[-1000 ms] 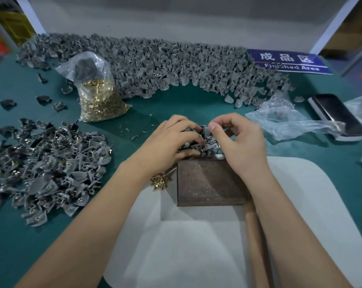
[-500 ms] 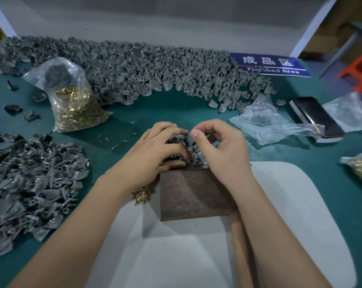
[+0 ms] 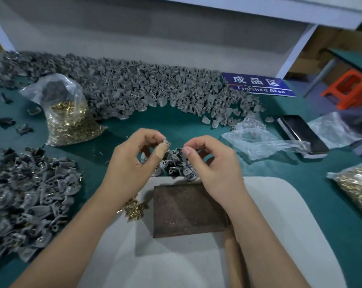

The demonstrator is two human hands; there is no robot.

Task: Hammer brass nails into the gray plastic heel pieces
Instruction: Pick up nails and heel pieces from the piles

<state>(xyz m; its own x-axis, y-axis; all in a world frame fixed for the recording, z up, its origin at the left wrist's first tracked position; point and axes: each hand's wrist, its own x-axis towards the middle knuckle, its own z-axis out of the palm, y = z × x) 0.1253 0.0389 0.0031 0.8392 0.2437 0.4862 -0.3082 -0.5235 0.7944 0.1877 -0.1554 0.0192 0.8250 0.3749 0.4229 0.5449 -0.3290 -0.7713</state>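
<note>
A small heap of gray heel pieces (image 3: 176,165) lies just beyond a rusty metal block (image 3: 188,210). My left hand (image 3: 132,163), with a plaster on the thumb, pinches one gray heel piece (image 3: 167,143) above that heap. My right hand (image 3: 211,163) hovers beside it with fingers curled and thumb against fingertips; what it pinches is too small to make out. Loose brass nails (image 3: 134,209) lie left of the block. A wooden hammer handle (image 3: 233,258) runs under my right forearm.
A long bank of gray heel pieces (image 3: 144,90) lines the back, another pile (image 3: 28,196) spreads at left. Bags of brass nails stand at back left (image 3: 70,117) and right edge (image 3: 356,188). A phone (image 3: 302,134), crumpled plastic (image 3: 259,140), a blue sign (image 3: 259,85) and a white mat (image 3: 279,235) are nearby.
Both hands have lifted off the small heap and drawn slightly apart; the left now holds a single piece raised above it. The camera has tilted up and right.
</note>
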